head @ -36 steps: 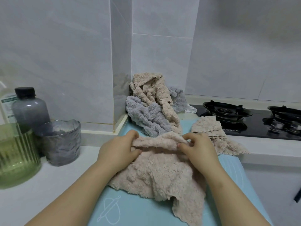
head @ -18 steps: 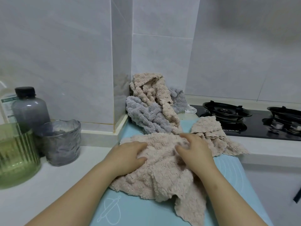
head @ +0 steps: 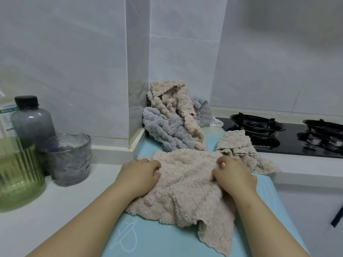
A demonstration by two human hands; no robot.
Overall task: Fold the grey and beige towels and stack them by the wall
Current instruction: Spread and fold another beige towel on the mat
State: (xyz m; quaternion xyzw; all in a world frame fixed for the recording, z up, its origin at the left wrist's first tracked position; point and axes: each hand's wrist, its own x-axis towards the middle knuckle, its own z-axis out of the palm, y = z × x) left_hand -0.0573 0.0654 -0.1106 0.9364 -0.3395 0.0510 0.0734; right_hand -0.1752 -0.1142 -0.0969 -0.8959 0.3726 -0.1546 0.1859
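- Crumpled beige fluffy towel [head: 185, 188] lies on light-blue silicone mat [head: 167, 242], white tabletop [head: 65, 210].
- L hand [head: 139, 175]: fingers curled, gripping its left edge; R hand [head: 235, 176]: fingers curled, bunching fabric at far right.
- Behind, in wall corner: grey terry towel [head: 167, 134] w/ beige ribbed towel [head: 178, 106] draped over.
- Folded beige cloth [head: 235, 143] beside black gas hob [head: 282, 140].

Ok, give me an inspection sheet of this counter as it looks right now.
Surface: blue mat on white counter.
Job's things: beige towel spread unfolded on the mat; second beige towel to its right; grey towel and third beige towel heaped in the wall corner.
Clutter: dark bottle, grey glass, green jar at left.
Hands: left hand and right hand rest on the spread towel, fingers bent; grip unclear.
Cables: nothing seen.
Surroundings: tiled wall, gas hob at right.
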